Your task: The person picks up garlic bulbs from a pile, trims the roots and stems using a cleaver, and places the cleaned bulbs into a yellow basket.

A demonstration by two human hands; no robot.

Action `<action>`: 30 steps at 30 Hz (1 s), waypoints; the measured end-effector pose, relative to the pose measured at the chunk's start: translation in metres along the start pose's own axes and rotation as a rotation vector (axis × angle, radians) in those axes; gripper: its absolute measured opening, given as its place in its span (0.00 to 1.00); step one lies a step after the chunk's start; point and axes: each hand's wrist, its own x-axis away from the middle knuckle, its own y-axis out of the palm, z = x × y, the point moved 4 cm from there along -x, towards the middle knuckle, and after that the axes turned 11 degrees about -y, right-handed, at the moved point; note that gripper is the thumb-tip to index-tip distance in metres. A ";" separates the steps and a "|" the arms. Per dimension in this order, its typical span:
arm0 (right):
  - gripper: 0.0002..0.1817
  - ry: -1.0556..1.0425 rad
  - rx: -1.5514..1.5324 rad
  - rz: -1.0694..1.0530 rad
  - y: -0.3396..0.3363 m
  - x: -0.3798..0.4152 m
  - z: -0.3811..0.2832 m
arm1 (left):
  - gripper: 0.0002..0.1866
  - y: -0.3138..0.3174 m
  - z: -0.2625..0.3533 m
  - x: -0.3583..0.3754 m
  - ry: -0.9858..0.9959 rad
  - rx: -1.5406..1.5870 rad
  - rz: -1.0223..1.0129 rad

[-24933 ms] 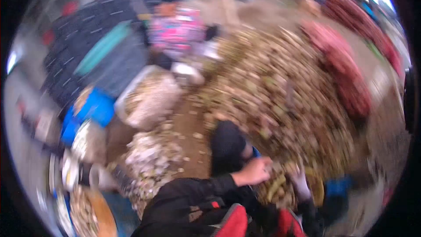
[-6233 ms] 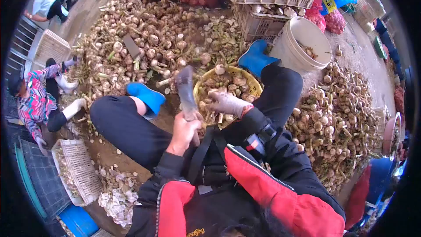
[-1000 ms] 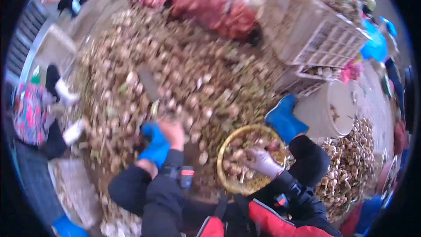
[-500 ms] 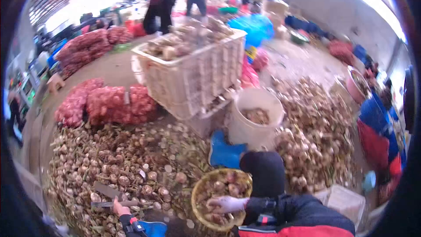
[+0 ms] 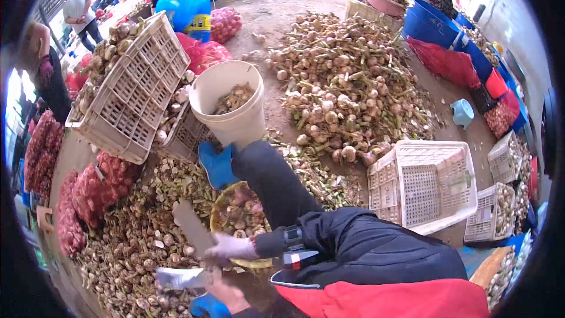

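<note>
- Head view looks down on a person seated on the ground amid heaps of garlic, one black-trousered leg stretched toward a blue boot [image 5: 215, 164].
- Right hand [image 5: 228, 248], in a pale glove, lies low near the bottom edge, fingers curled shut around the handle of a cleaver [image 5: 191, 228]; its flat blade points up and away over the garlic.
- Left hand [image 5: 226, 295], bare, sits just below the right at the bottom edge, holding a second cleaver [image 5: 181, 278] whose blade points left; how its fingers sit on the handle cannot be told, as they are partly hidden.
- The two blades lie near each other, one above the other, just left of a yellow basket [image 5: 219, 219] that holds garlic bulbs.
- That basket rests on the ground between the leg and a spread of trimmed garlic [image 5: 135, 241] covering the ground toward the left.
- A white bucket [image 5: 231, 111] with some garlic inside stands just beyond the boot.
- A tilted white crate [image 5: 126, 91] full of bulbs leans at the upper left, with red mesh sacks [image 5: 88, 191] below it.
- A large garlic pile [image 5: 347, 82] with stalks lies at upper centre; an empty white crate [image 5: 426, 185] sits near its right edge.
- Other people stand at the far left edge.
</note>
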 end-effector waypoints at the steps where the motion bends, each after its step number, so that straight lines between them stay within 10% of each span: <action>1: 0.42 -0.061 -0.042 0.103 -0.008 0.035 -0.049 | 0.13 0.029 0.012 0.016 0.073 -0.127 -0.043; 15: 0.31 -0.780 -0.228 0.643 -0.211 0.030 -0.170 | 0.10 0.035 0.010 0.026 -0.007 -0.092 -0.037; 30: 0.18 -0.619 -0.091 1.372 -0.496 0.238 -0.096 | 0.14 -0.028 -0.030 0.009 -0.150 -0.186 0.202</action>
